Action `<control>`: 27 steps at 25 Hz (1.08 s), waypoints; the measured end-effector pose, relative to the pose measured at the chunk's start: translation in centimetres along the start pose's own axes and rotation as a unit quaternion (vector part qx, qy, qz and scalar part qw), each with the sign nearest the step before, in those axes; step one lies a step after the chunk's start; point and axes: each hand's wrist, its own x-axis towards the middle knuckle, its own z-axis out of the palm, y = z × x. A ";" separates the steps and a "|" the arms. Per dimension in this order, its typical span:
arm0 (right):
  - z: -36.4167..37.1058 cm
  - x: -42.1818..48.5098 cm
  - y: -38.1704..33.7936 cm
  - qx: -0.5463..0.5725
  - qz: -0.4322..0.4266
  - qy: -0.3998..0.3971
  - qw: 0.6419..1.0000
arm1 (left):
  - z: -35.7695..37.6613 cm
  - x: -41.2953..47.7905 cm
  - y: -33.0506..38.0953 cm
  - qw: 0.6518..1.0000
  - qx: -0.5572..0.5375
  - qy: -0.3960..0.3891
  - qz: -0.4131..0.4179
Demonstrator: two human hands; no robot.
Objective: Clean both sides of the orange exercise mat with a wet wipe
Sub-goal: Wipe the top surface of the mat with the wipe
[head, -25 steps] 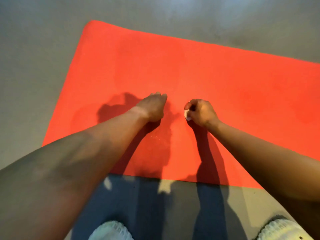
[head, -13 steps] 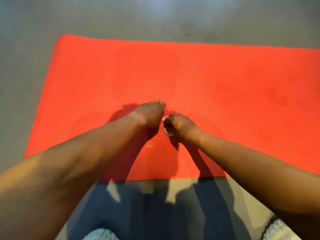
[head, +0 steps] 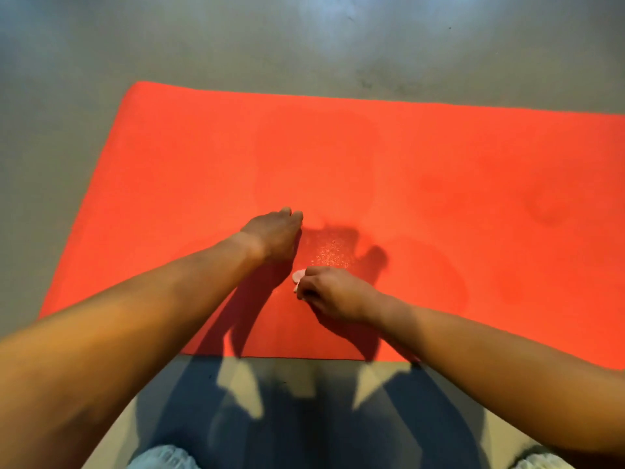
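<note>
The orange exercise mat [head: 422, 170] lies flat on the floor, its near edge just in front of me. My right hand [head: 329, 294] grips a small crumpled wet wipe [head: 298, 276] and holds it against the mat near the near edge; most of the wipe is hidden in my fist. My left hand [head: 275, 233] rests on the mat just beyond and to the left, fingers bent downward onto the surface. A wet, speckled patch [head: 331, 253] shines on the mat between the two hands.
Grey floor [head: 236, 38] surrounds the mat on the far, left and near sides. The mat runs out of view to the right. My knees in pale jeans [head: 162, 456] show at the bottom edge.
My right hand has dragged the wipe left and then back towards me across the mat. My left hand has stayed pressed in nearly the same spot. The view has shifted.
</note>
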 end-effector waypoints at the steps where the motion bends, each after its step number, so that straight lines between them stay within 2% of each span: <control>1: -1.0 0.2 1.3 -0.018 0.017 0.019 0.999 | 0.0 0.0 0.5 1.000 0.000 0.003 -0.001; 4: -4.4 0.9 5.3 -0.081 0.123 0.099 0.984 | -0.3 0.1 2.2 1.000 -0.004 0.009 0.007; 6: -5.8 1.2 7.0 -0.072 0.212 0.137 0.965 | -0.7 0.3 3.1 1.000 -0.010 0.005 0.011; 8: -5.8 1.3 6.7 -0.054 0.248 0.148 0.956 | -1.2 0.7 3.4 1.000 -0.009 0.006 0.011; 10: -4.2 0.6 4.6 -0.071 0.197 0.099 0.973 | -1.3 1.1 3.5 1.000 -0.004 0.005 0.010; 12: -2.3 -1.3 1.5 -0.068 0.088 0.013 0.994 | -1.2 1.4 3.4 1.000 0.003 0.001 0.010; 14: -1.2 -3.3 -0.4 -0.071 -0.012 -0.065 0.995 | -1.2 1.8 3.5 1.000 0.013 -0.002 0.013; 16: -2.2 -3.5 0.7 -0.088 -0.023 -0.086 0.992 | -1.3 2.3 4.2 1.000 0.019 0.000 0.018; 19: -5.7 -2.2 5.7 -0.094 0.108 0.015 0.990 | -1.7 2.9 5.2 0.999 0.017 0.006 0.034; 22: -8.4 -3.8 10.8 -0.105 0.285 0.106 0.947 | -2.0 3.1 6.5 0.998 0.031 0.014 0.044; 23: -8.4 -4.5 11.3 -0.092 0.310 0.126 0.938 | -2.2 3.2 6.8 0.998 0.033 0.018 0.049; 25: -7.2 -5.5 10.3 -0.053 0.304 0.128 0.943 | -2.0 3.1 7.2 0.998 0.028 0.018 0.055; 27: -5.0 -6.0 7.7 -0.040 0.256 0.077 0.963 | -1.6 2.9 7.2 0.998 0.024 0.010 0.058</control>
